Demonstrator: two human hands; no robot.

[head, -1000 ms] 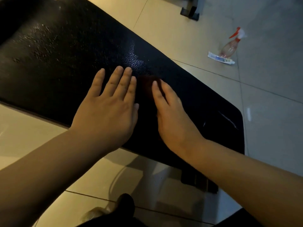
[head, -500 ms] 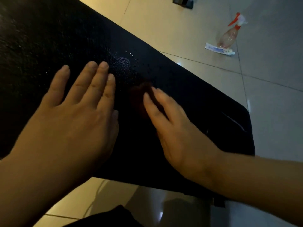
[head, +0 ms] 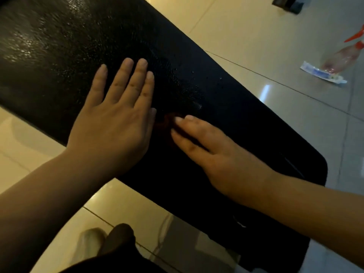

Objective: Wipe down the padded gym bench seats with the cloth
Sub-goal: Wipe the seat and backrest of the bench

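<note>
Left hand (head: 114,123) lay spread flat, right hand (head: 216,154) pressed the cloth (head: 167,123) with straight fingers, and the bench pad (head: 59,46) glistening wet at upper left suggested the wiping was unfinished.

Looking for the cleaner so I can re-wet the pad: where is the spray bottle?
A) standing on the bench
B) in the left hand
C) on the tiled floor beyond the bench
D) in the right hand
C: the spray bottle lies on the tiled floor, apart from the bench.

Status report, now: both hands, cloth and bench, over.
Left hand flat on bench pad. Right hand presses cloth onto pad. Spray bottle on floor, apart from bench.
</note>
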